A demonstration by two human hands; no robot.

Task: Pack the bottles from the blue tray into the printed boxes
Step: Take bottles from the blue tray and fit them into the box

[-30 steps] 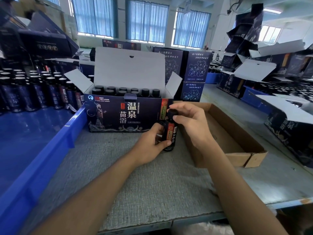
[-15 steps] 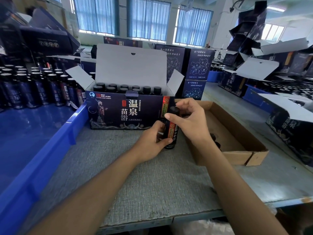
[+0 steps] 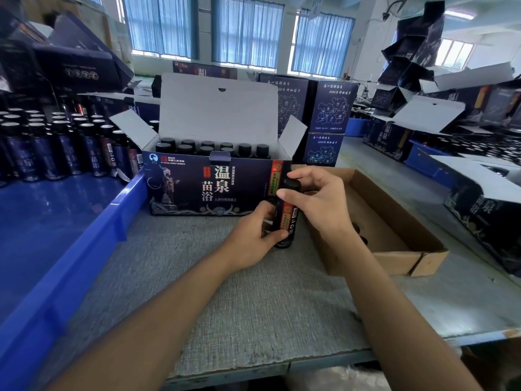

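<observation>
Black cap, dark body: the bottle (image 3: 288, 221) is standing upright on the grey mat (image 3: 225, 292), and both hands are working it. The left hand (image 3: 252, 235) is wrapping its fingers round the lower body with the thumb pressing across the label. The right hand (image 3: 320, 201) is curling over the cap, pinching it between thumb and fingers. Whether it's tightening that cap or only steadying it, I cannot tell. The bottle's long axis is running straight up, and it's sitting just in front of the right front corner of the printed box (image 3: 208, 190), touching or very nearly so. Now the relation to watch: the box's open top is lying up and to the left of the hands, beyond the front wall. So I'm judging the bottle is needing a lift clear of that wall, then a drop in cap-up. The right hand, high on the cap, is looking nearer the opening. Inside, packed bottles (image 3: 207, 146) are showing their caps in rows. Further left, the blue tray (image 3: 93, 244) is holding a crowd of waiting bottles (image 3: 56, 148) at its far end, well apart from the hands. On the right, a brown cardboard tray (image 3: 394, 221) is lying just beside the right wrist.
</observation>
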